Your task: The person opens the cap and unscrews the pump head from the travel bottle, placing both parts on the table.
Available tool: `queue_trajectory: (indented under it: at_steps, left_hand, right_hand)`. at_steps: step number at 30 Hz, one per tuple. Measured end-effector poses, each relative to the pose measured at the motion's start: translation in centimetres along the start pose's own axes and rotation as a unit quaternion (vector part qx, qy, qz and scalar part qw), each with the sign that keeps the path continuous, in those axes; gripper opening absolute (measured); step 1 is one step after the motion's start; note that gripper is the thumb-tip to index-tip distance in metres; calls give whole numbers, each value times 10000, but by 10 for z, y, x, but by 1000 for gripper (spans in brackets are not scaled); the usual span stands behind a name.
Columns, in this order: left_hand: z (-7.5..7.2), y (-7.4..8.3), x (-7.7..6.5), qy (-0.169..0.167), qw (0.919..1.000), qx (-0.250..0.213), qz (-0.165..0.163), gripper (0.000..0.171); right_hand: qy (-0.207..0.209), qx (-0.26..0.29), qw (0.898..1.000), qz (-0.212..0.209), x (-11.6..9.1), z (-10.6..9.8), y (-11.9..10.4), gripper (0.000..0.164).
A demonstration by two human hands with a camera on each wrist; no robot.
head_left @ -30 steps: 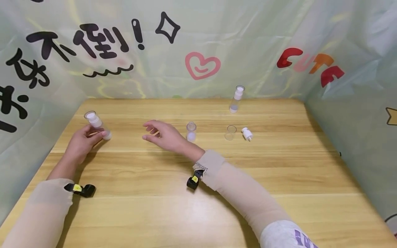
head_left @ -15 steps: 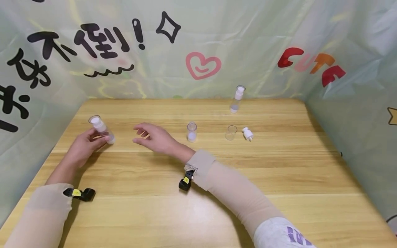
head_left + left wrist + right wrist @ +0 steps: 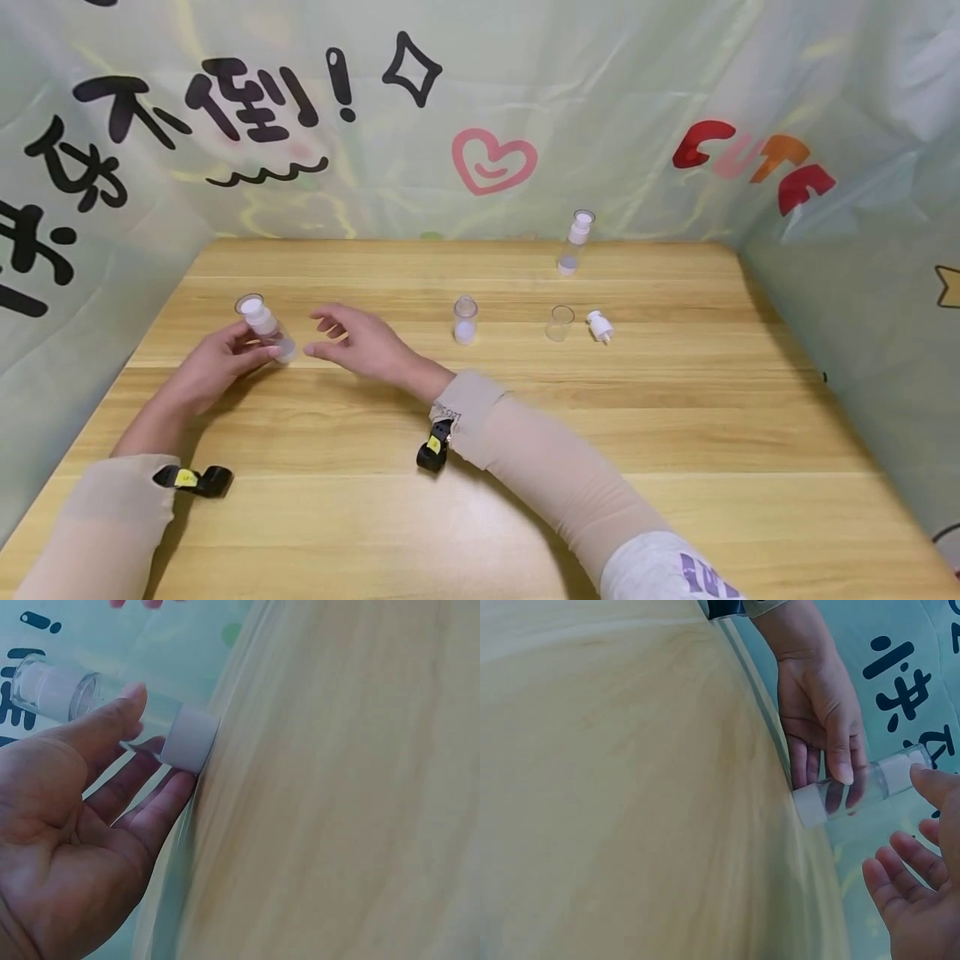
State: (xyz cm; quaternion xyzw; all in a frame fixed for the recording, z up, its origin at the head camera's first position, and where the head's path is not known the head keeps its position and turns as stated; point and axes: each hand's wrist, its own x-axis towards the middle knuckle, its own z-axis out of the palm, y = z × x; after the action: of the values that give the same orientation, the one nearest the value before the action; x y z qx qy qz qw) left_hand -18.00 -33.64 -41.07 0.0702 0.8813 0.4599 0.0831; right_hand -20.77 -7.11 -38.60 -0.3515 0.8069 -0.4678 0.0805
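My left hand (image 3: 213,367) holds a slim clear pump bottle (image 3: 258,317) between thumb and fingers at the left of the table. The bottle has a white pump top under a clear cap and a white base (image 3: 190,739). It leans a little in the head view; its base is at or just above the tabletop, and I cannot tell which. To its right hovers my right hand (image 3: 367,343), fingers loosely bent and holding nothing. In the right wrist view, that hand's fingers (image 3: 907,859) are close to the capped end of the bottle, apparently apart from it.
A clear bottle without a pump (image 3: 465,322) stands mid-table. Right of it are a clear cap (image 3: 559,325) and a white pump head (image 3: 599,327) lying on its side. A capped pump bottle (image 3: 575,243) stands near the back edge. Printed cloth (image 3: 600,100) surrounds the wooden table (image 3: 675,400).
My left hand has carried the bottle right and toward me. The right hand has moved left, so the two hands are now much closer together. The other items have stayed put.
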Motion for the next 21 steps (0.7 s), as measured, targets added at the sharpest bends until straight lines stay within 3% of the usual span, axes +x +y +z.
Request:
queue_trajectory:
  at_steps: [10, 21]
  left_hand:
    - [13, 12, -6, -324, 9978, -565, 147, 53]
    - [23, 18, -7, -553, 9966, -541, 269, 61]
  right_hand:
    - [-85, 39, 9995, 303, 0, 12, 1, 60]
    - [-271, -58, 9990, 354, 3, 20, -5, 69]
